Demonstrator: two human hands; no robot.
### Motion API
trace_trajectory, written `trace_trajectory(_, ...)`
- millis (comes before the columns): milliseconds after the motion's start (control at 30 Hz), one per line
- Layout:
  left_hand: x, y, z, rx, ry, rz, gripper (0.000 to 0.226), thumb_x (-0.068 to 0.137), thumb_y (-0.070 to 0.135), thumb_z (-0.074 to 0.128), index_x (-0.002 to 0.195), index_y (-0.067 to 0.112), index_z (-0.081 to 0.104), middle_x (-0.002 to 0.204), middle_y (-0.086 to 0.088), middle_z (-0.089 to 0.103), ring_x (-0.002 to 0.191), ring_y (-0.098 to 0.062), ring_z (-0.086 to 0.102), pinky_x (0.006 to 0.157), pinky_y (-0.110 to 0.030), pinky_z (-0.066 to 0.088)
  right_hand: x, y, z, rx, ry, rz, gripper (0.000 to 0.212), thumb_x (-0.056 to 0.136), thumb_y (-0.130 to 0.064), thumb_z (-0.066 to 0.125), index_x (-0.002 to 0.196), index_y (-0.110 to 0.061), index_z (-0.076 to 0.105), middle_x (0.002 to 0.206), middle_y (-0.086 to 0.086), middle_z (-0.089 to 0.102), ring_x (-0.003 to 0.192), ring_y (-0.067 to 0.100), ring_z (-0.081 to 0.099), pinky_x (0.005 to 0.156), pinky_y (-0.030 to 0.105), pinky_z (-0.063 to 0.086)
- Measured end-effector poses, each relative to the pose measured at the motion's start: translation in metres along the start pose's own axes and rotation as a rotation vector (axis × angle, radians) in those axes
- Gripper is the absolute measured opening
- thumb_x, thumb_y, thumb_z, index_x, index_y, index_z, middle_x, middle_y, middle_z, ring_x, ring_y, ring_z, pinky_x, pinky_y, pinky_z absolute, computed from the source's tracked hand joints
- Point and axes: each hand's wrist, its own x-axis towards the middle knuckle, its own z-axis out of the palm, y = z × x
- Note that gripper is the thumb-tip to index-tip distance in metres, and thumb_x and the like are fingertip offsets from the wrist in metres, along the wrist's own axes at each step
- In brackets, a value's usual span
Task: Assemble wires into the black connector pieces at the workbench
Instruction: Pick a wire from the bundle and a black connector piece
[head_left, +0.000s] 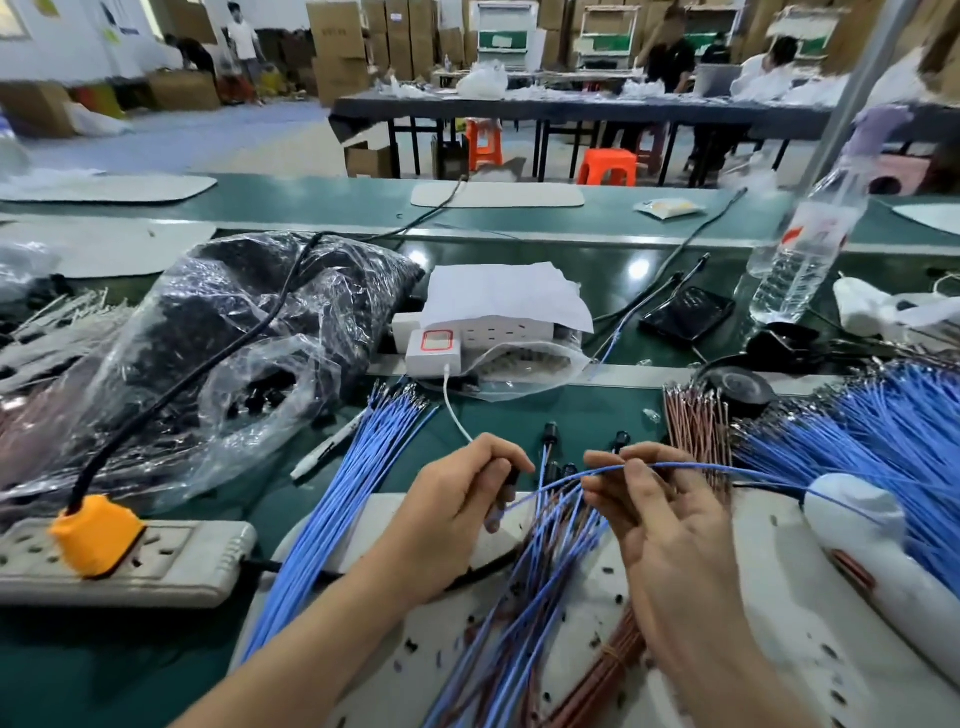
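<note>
Two hands in view over a white mat (769, 545) on the green counter (597, 410). Left hand (462, 504): fingers curled, gripping one black connector piece (511, 476) between thumb and fingertips. Right hand (660, 525): thumb and forefinger pinch one single blue wire (737, 468), other fingers loosely spread. That wire arcs in from 3 o'clock, passes through the pinch and reaches the left hand, its free end showing just below the left fingers. Between the hands, at 12 o'clock, at least three finished black connectors (550, 432) stand on blue and brown leads; exact count unclear in the tangle. Loose stock: one blue wire bundle (332, 499) at 9 o'clock, one large blue wire fan (883, 431) at 3 o'clock, one brown wire bundle (696, 421) at 1 o'clock. One clear bag of black connector pieces (234, 332) at 10 o'clock. One power strip (171, 566) at 8 o'clock carrying one orange plug (91, 535). One water bottle (800, 249) upright at 2 o'clock, one phone (685, 312) lying beside it. One white marker (327, 441) lies near the bag
</note>
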Motion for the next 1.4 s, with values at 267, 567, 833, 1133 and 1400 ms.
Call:
trace_trajectory(267,0.004,-0.006,-0.013,-0.108,0.24,-0.037,0.021,0.095,0.009,0.048,0.096,0.023,0.063,0.082,0.003,0.066,0.055,-0.007,0.052,0.059,-0.018,0.047,0.006,-0.009,-0.01,-0.016,0.133,-0.14,0.022,0.1,-0.006,0.039,0.09,-0.01,0.058,0.073,0.004,0.071,0.067,0.015,0.068,0.069,0.02,0.057)
trace_trajectory(567,0.003,-0.007,-0.015,-0.17,0.224,-0.079,0.025,0.08,0.002,0.071,0.092,0.022,0.065,0.089,0.002,0.073,0.081,-0.013,0.071,0.079,-0.022,0.054,0.008,-0.015,-0.011,-0.012,0.15,-0.205,0.024,0.101,-0.006,0.038,0.091,-0.009,0.059,0.072,0.001,0.07,0.069,0.014,0.067,0.074,0.023,0.057)
trace_trajectory(833,0.001,-0.003,-0.012,0.007,0.164,0.003,0.025,0.078,0.008,0.075,0.09,0.031,0.073,0.086,0.01,0.067,0.078,-0.011,0.065,0.076,-0.019,0.05,-0.007,-0.017,-0.002,-0.169,0.076,-0.367,0.02,0.102,-0.007,0.038,0.092,-0.014,0.055,0.083,0.005,0.072,0.072,0.021,0.07,0.071,0.026,0.057)
trace_trajectory(1133,-0.002,0.012,-0.008,0.066,0.094,0.16,0.028,0.076,0.003,0.074,0.097,0.021,0.072,0.09,-0.001,0.06,0.075,-0.004,0.06,0.074,-0.014,0.048,-0.026,-0.005,0.01,-0.368,-0.215,-0.418,0.011,0.091,-0.007,0.058,0.089,-0.018,0.058,0.083,0.007,0.07,0.069,0.021,0.07,0.067,0.025,0.057)
trace_trajectory(1400,-0.001,0.011,-0.008,0.126,0.142,0.138,0.024,0.074,0.01,0.077,0.094,0.023,0.074,0.094,0.003,0.059,0.073,-0.01,0.058,0.07,-0.019,0.048,-0.032,-0.005,0.009,-0.41,-0.248,-0.688,0.02,0.096,-0.017,0.044,0.101,-0.036,0.05,0.093,-0.001,0.068,0.075,0.015,0.07,0.071,0.021,0.053)
